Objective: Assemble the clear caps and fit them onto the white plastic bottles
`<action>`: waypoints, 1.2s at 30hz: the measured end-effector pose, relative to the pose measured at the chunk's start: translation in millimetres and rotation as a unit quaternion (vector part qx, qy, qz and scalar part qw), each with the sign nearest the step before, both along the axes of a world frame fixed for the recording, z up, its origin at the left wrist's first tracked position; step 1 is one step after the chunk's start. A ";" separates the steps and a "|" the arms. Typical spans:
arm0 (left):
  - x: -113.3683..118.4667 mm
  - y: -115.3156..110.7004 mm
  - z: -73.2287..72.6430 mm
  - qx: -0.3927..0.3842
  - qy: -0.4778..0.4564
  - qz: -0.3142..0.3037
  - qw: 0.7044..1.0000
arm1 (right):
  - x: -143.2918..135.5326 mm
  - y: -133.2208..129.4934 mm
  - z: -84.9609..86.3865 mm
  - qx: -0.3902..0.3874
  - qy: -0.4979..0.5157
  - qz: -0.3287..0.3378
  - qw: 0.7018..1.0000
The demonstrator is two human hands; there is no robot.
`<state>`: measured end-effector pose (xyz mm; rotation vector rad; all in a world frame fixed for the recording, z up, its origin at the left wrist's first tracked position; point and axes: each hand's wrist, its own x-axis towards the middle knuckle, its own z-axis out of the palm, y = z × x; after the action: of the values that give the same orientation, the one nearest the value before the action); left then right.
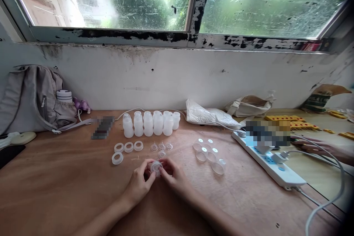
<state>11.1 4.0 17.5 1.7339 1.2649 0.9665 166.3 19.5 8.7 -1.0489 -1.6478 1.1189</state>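
Observation:
My left hand [142,180] and my right hand [175,177] are both closed in a pinch on one translucent bottle ring [156,168], gripping it from opposite sides just above the table. Something clear seems to sit inside the ring, partly hidden by the fingers. Beyond my left hand lie several loose white rings [128,147]. Straight ahead is a small group of clear nipple-like pieces [162,146]. Behind these stand several frosted white bottles [148,124] in a close row. Off to the right are clear round cups [217,168] with small white discs [204,149].
On the right lies a white power strip [271,162] with plugs and cables. A co-worker's hand [318,145] rests near yellow parts [298,123]. White packaging [206,114] and a beige bag [250,106] lie by the wall. A grey backpack [30,99] and a blurred-out phone-like object [103,127] are left.

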 end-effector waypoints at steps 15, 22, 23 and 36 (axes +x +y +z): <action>1.2 -2.1 -4.3 0.031 0.059 0.000 0.998 | -4.1 -11.0 2.5 0.036 -0.052 0.045 0.997; 3.1 -4.5 -9.3 0.027 0.091 -0.005 0.995 | -9.1 -9.0 -6.4 0.043 -0.074 0.007 0.996; 2.8 -4.6 -9.7 0.028 0.094 -0.010 0.995 | -9.5 -8.8 -7.5 0.041 -0.075 0.003 0.996; 1.0 -5.1 1.0 0.033 0.044 -0.024 0.998 | -5.5 -7.3 -0.4 0.061 -0.088 -0.007 0.994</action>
<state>12.1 -1.0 18.6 1.8685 1.2539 0.9228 160.8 12.3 8.3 -1.1017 -1.8209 0.9255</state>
